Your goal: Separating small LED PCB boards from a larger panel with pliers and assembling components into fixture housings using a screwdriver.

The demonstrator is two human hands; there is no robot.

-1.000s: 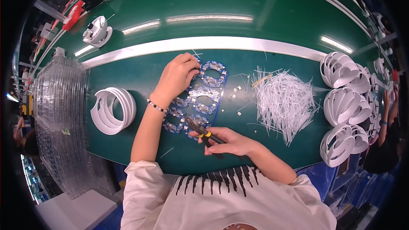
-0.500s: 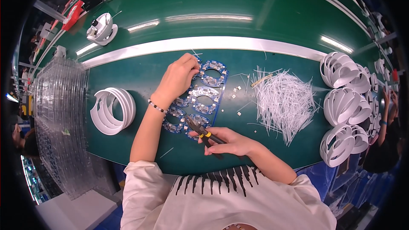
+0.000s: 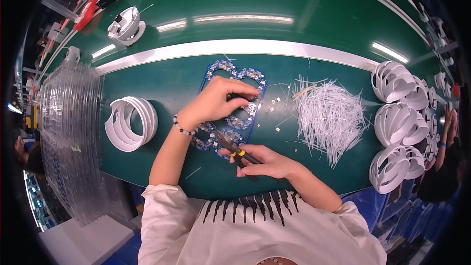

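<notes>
A blue circuit board panel (image 3: 215, 74) with ring-shaped sections and large round cut-outs lies flat on the green table. My left hand (image 3: 213, 99) is over its middle, thumb and index finger apart, their tips by small parts at the panel's right side. The hand covers part of the panel. My right hand (image 3: 267, 161) grips black pliers with yellow bands (image 3: 237, 152) by the handles. Their jaws point up and left, over the panel's near end. Several tiny white pieces (image 3: 278, 100) are scattered to the right of the panel.
A pile of thin white strips (image 3: 329, 122) lies right of the board. White ring-shaped housings (image 3: 396, 167) line the right edge; another housing (image 3: 131, 125) stands at left. Clear plastic trays (image 3: 71, 142) are stacked far left. Beyond the pale rail (image 3: 216, 48) sits a white device (image 3: 125, 27).
My left hand has moved right and nearer from the panel's far left section, and its thumb and index finger have parted. The pliers have barely moved. The white device beyond the rail has shifted right.
</notes>
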